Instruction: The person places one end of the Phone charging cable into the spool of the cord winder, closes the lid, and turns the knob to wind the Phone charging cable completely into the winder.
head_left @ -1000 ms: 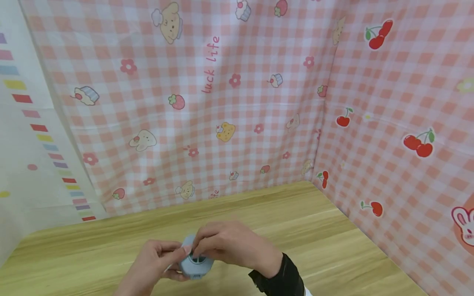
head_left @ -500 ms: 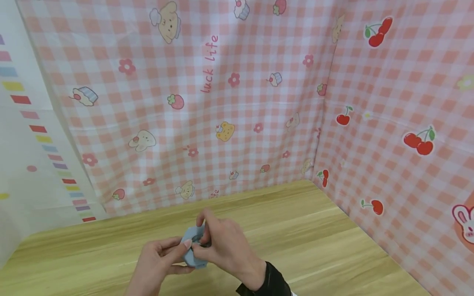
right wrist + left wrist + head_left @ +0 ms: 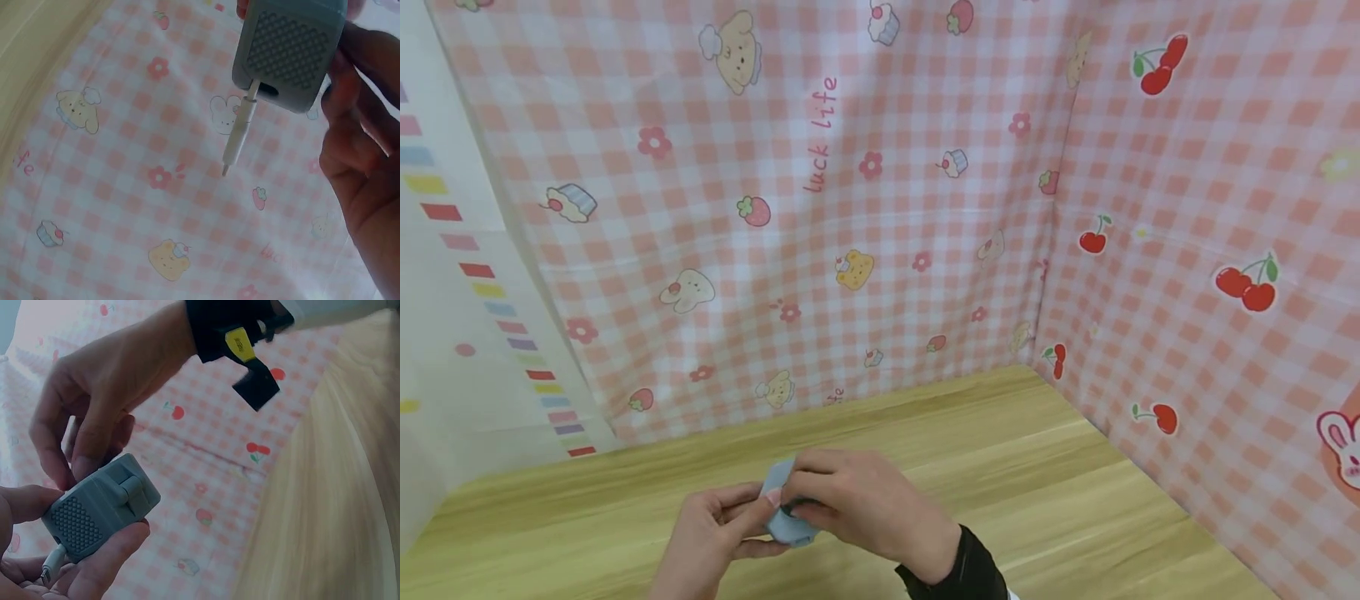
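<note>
A blue-grey cable winder (image 3: 793, 528) is held up between both hands over the table. My left hand (image 3: 703, 529) grips it from the left, thumb on its face and fingers beneath. The fingers of my right hand (image 3: 865, 504) are bent at the round dark dial on that face, pinching it and mostly hiding it. In the left wrist view, the winder's bumpy textured side (image 3: 78, 525) and hinged clasp (image 3: 130, 487) show. A short white cable end with a metal plug (image 3: 236, 137) sticks out of a slot beside the texture.
A wood-grain table (image 3: 1000, 467) lies under the hands. Pink checked cloth (image 3: 880, 217) with cartoon prints covers the back, and another checked cloth (image 3: 1210, 358) the right side. White sheeting (image 3: 452, 292) hangs at the left. A black band (image 3: 958, 571) wraps the right wrist.
The right hand's fingers have turned about the dial, lifting and spreading midway, then bending back over it. The winder has tilted a little in the left hand, which keeps its grip.
</note>
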`<act>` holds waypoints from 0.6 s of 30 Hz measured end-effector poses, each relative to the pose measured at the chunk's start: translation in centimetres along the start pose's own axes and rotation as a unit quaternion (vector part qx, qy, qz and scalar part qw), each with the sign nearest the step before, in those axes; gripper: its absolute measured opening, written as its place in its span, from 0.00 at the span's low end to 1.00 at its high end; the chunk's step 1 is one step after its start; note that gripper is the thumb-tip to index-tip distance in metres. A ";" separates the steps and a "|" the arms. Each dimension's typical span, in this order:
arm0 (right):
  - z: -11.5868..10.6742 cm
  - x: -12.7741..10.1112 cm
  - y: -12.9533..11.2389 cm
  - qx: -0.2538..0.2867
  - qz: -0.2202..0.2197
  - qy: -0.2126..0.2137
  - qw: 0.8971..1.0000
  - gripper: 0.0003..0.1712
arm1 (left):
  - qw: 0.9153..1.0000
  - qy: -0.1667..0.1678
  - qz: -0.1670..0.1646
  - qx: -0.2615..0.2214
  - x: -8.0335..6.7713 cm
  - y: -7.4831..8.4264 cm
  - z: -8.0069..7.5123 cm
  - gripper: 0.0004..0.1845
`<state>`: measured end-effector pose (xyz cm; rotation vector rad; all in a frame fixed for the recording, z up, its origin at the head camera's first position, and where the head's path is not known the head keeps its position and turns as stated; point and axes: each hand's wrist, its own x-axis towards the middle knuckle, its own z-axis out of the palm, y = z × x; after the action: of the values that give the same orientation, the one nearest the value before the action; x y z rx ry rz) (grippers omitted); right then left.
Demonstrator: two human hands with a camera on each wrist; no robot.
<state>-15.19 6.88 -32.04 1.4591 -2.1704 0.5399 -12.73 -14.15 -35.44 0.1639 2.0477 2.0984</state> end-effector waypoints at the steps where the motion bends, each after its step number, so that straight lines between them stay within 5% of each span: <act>1: 0.2 0.0 -0.2 -0.019 0.010 -0.004 1.000 0.09 | 1.000 0.004 0.001 -0.001 0.0 0.0 0.1 0.32; 5: 0.8 0.0 -0.4 -0.067 0.050 0.016 0.996 0.07 | 1.000 0.022 0.002 -0.005 0.0 -0.1 0.8 0.32; 12: 2.1 0.2 -0.5 -0.029 0.129 0.066 0.989 0.10 | 0.995 0.093 0.025 -0.028 0.2 -0.5 2.1 0.28; 18: 3.7 0.7 -1.5 -0.042 0.200 0.128 0.970 0.15 | 0.988 0.146 0.034 -0.047 0.3 -1.0 2.6 0.25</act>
<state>-14.66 3.73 -34.52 0.8512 -2.2479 0.7197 -12.41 -11.49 -36.37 -0.0970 2.1173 2.3775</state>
